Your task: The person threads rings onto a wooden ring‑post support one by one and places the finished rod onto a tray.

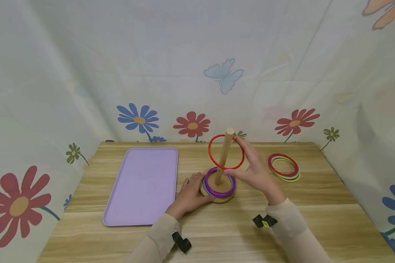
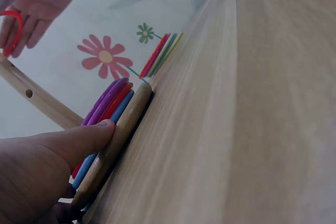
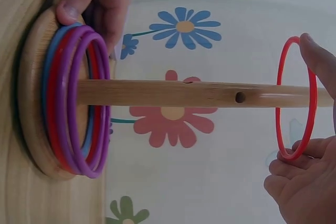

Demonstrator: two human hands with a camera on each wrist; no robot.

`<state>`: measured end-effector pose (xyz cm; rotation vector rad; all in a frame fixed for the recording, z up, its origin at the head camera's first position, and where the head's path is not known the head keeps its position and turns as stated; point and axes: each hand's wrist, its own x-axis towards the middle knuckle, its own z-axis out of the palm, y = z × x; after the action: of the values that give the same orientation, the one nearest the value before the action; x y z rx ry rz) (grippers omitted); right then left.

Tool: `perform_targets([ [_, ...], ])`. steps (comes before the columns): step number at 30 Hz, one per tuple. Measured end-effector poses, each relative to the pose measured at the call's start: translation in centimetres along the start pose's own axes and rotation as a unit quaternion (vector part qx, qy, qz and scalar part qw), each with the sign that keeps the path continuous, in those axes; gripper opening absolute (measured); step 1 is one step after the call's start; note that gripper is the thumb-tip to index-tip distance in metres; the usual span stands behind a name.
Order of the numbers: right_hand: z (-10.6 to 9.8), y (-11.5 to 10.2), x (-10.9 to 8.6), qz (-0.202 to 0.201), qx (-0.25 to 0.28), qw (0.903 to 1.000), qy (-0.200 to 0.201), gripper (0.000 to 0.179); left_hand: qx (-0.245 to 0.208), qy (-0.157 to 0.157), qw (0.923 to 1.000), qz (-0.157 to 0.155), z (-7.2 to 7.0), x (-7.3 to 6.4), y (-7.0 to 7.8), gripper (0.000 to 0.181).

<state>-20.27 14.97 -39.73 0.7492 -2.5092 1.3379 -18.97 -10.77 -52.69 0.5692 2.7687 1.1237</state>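
A wooden peg (image 1: 225, 150) rises from a round wooden base (image 1: 224, 200). My left hand (image 1: 190, 194) grips the base's near-left edge, with the thumb on top beside the rings. Stacked around the foot of the peg are a blue ring (image 3: 48, 66), a red one above it, and purple rings (image 3: 62, 93) uppermost. Between thumb and fingers, my right hand (image 1: 256, 171) holds another red ring (image 1: 209, 151) by its rim. In the right wrist view, this held ring (image 3: 294, 156) encircles the upper part of the peg, well above the stack.
A pile of red, purple, blue and yellow rings (image 1: 298, 173) lies on the wooden table (image 1: 250, 233) to the right. On the left lies a flat lilac tray (image 1: 141, 186). A flower-printed cloth (image 1: 171, 73) hangs behind the table and at both sides.
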Motion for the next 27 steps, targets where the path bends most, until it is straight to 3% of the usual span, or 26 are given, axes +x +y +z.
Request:
perform_targets([
  [15, 2.2, 2.3, -1.5, 0.003, 0.057, 0.9983, -0.009, 0.104, 0.0, 0.003, 1.0, 0.002, -0.1, -0.1, 0.2, 0.1],
  [27, 3.1, 3.2, -2.4, 0.044, 0.067, 0.9966, -0.021, 0.103, -0.004, 0.002, 1.0, -0.001, -0.1, -0.1, 0.3, 0.1],
])
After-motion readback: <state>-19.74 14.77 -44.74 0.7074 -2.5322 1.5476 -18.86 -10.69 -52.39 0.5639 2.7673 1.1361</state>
